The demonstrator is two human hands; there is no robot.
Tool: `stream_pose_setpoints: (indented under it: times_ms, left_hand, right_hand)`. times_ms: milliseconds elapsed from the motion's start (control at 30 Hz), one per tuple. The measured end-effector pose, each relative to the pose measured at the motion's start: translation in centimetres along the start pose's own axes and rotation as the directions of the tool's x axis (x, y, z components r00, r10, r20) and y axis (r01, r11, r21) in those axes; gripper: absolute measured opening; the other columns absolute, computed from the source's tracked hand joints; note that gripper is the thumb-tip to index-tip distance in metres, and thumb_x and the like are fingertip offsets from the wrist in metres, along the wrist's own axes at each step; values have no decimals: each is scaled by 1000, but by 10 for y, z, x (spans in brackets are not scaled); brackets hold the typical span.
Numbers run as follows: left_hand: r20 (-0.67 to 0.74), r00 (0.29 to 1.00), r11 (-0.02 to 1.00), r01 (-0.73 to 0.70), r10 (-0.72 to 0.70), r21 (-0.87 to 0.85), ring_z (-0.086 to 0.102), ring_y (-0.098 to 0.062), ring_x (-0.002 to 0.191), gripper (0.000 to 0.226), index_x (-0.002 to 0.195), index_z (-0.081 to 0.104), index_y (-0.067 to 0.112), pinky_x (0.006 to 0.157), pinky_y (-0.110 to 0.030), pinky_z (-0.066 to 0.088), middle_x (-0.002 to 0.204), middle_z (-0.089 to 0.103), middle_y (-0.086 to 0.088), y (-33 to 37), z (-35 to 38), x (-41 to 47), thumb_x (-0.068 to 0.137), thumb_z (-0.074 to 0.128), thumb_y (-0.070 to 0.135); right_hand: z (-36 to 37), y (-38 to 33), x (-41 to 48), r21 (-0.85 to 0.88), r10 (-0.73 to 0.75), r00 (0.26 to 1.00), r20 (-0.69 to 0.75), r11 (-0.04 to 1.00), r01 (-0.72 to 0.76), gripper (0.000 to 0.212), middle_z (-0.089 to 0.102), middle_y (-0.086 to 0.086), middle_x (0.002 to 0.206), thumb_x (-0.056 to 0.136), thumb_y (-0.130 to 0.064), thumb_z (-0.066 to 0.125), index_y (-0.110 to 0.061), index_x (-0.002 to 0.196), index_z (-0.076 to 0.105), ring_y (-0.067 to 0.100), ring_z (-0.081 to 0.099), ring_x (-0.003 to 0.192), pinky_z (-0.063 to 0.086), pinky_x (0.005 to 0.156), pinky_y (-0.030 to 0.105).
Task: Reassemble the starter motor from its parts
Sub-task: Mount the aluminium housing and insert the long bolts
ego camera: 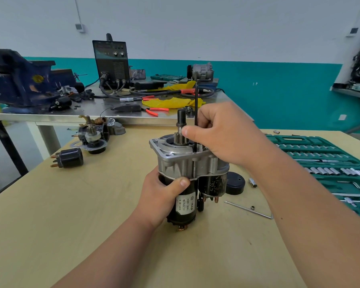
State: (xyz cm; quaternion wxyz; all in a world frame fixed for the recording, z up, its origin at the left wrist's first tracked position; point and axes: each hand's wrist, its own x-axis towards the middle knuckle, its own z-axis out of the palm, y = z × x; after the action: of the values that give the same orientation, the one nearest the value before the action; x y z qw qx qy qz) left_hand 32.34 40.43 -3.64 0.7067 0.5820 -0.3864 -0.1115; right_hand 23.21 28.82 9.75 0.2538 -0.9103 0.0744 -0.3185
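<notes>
Left hand (162,196) grips the black body of the starter motor (181,161), fingers curled round it, thumb across the front. The motor stands upright on the table (71,215), pinion end up, near the table's middle. Right hand (222,132) sits above the aluminium nose housing, fingers closed on a thin black rod (196,96) held vertical. The rod's lower end meets the housing flange beside the pinion. Black round cap (235,183) just right of the motor. Green socket case (324,163) open at far right. Loose black solenoid (70,157) well apart, left.
</notes>
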Motion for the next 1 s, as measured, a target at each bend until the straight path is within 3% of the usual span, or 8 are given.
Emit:
stream_pose_setpoints:
  times_ms: [133, 267, 367, 467, 567, 800, 867, 1000]
  left_hand:
    - [-8, 1000, 1000, -1, 1, 10, 70, -16, 93, 61, 107, 66, 7, 73, -23, 53, 98, 74, -5, -1, 0, 1, 63, 65, 49]
    - [-25, 1000, 1000, -3, 4, 22, 69, -14, 90, 59, 103, 67, 7, 71, -22, 53, 94, 74, -2, -3, -2, 1, 62, 64, 49]
    - [-23, 1000, 1000, -6, 7, 17, 69, -10, 86, 57, 101, 67, 7, 70, -20, 52, 89, 74, 2, -4, -2, 1, 62, 65, 48]
    - [-25, 1000, 1000, -2, 3, 18, 69, -13, 89, 58, 102, 67, 6, 71, -22, 53, 93, 74, -2, -5, -3, 2, 63, 64, 48]
    - [-36, 999, 999, 10, -8, 35, 69, -20, 90, 58, 100, 67, 6, 74, -29, 56, 94, 73, -9, -7, -4, 3, 62, 62, 49]
    - [-54, 998, 999, 13, -11, 37, 67, -11, 80, 50, 91, 66, 7, 68, -23, 53, 81, 71, 2, -8, -5, 4, 64, 63, 49]
    - [-54, 999, 999, 10, -8, 43, 67, -11, 79, 47, 89, 66, 9, 68, -23, 53, 80, 71, 4, -9, -5, 5, 65, 63, 49]
    - [-38, 999, 999, -1, 3, 41, 68, -10, 82, 48, 92, 67, 10, 68, -23, 53, 83, 72, 4, -9, -4, 4, 65, 64, 49]
  right_hand:
    - [3, 5, -1, 11, -27, 998, -61, 1000, 27, 37, 43, -10, 49, 83, -39, 70, -15, 62, 50, 4, 39, 46, 36, 45, 16]
    - [4, 5, 2, 153, -33, 999, 1, 988, 32, 10, 64, -9, 73, 84, -33, 71, -27, 85, 63, 8, 57, 64, 48, 60, 20]
    - [-2, 6, 5, 230, -12, 997, 77, 973, -6, 3, 65, -12, 70, 87, -28, 67, -26, 87, 66, 2, 55, 55, 46, 52, 14]
    - [-12, 6, 7, 313, -4, 978, 211, 948, -64, 16, 70, 0, 78, 94, -25, 55, -22, 85, 68, 6, 55, 53, 44, 48, 22]
    - [-18, 5, 9, 334, -35, 971, 235, 941, -47, 19, 71, -4, 78, 96, -19, 54, -21, 86, 70, 6, 59, 57, 46, 48, 21]
    - [-9, 4, 9, 206, 21, 995, 97, 978, -41, 32, 66, -2, 59, 90, -31, 64, -4, 73, 60, 2, 57, 46, 46, 44, 15]
    - [-5, 0, 9, 152, 4, 998, 59, 988, -13, 37, 62, 4, 57, 88, -34, 66, -7, 66, 54, 3, 52, 44, 44, 44, 18]
    - [2, -3, 10, 90, 24, 1000, -13, 996, -23, 45, 38, -14, 42, 85, -37, 69, -22, 55, 40, 3, 35, 40, 31, 40, 13]
